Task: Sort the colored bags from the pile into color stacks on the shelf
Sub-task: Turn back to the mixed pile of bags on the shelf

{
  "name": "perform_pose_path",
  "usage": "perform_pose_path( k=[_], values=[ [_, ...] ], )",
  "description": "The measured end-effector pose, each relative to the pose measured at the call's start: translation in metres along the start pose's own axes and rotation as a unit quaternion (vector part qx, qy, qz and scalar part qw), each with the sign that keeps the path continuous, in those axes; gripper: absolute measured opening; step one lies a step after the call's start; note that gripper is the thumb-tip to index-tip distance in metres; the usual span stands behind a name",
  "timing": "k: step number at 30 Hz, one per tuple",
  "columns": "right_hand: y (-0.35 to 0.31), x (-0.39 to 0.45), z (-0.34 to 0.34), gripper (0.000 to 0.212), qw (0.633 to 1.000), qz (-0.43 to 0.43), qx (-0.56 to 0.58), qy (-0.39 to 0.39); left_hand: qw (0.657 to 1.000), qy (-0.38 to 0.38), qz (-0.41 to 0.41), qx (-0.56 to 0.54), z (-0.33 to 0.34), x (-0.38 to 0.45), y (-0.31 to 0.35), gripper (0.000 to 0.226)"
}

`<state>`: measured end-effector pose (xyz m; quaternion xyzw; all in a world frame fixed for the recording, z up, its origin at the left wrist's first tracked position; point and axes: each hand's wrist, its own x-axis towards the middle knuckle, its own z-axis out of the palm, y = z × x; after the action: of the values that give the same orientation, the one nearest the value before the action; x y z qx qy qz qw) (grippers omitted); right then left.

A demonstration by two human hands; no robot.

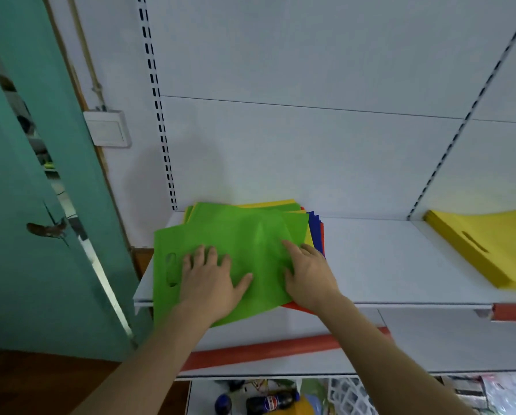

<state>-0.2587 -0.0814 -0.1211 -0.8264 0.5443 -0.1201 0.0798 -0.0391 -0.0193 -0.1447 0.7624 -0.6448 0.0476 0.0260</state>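
1. The pile of bags (313, 232) lies at the left end of the white shelf (385, 265), against the back wall; yellow, blue and red edges show under its top bag.
2. The yellow stack (487, 247) lies on the shelf well to the right of the pile.
3. The green bag (244, 235) is the top of the pile, and its near edge hangs over the shelf front.
4. The left hand (210, 278) rests flat on the green bag with fingers spread.
5. The right hand (309, 271) lies on the right part of the green bag; its fingers are mostly straight, and I cannot tell if they pinch the cloth.

Bag pile (236, 253) lies left on shelf (370, 265) (another stack (484, 247) seemingly right).
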Motion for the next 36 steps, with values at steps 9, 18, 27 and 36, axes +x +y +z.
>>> perform_pose_path(
  k=[9, 18, 27, 36],
  values=[
    [-0.014, 0.019, -0.024, 0.072, 0.934, 0.172, 0.289, 0.121, 0.999, -0.024, 0.029, -0.024, 0.002, 0.009, 0.004, 0.09],
    [0.012, 0.033, -0.036, 0.017, 0.952, 0.232, 0.198, 0.023, 0.993, -0.034, 0.095, -0.057, 0.0, 0.025, 0.013, 0.083],
    [0.044, 0.022, -0.046, 0.01, 0.937, 0.127, 0.222, 0.237, 0.974, 0.155, -0.07, -0.149, -0.022, 0.039, -0.013, 0.07],
    [0.056, -0.005, -0.062, 0.011, 0.884, 0.105, 0.295, 0.347, 0.747, 0.084, -0.113, -0.65, -0.059, 0.075, -0.02, 0.031]
  ],
)
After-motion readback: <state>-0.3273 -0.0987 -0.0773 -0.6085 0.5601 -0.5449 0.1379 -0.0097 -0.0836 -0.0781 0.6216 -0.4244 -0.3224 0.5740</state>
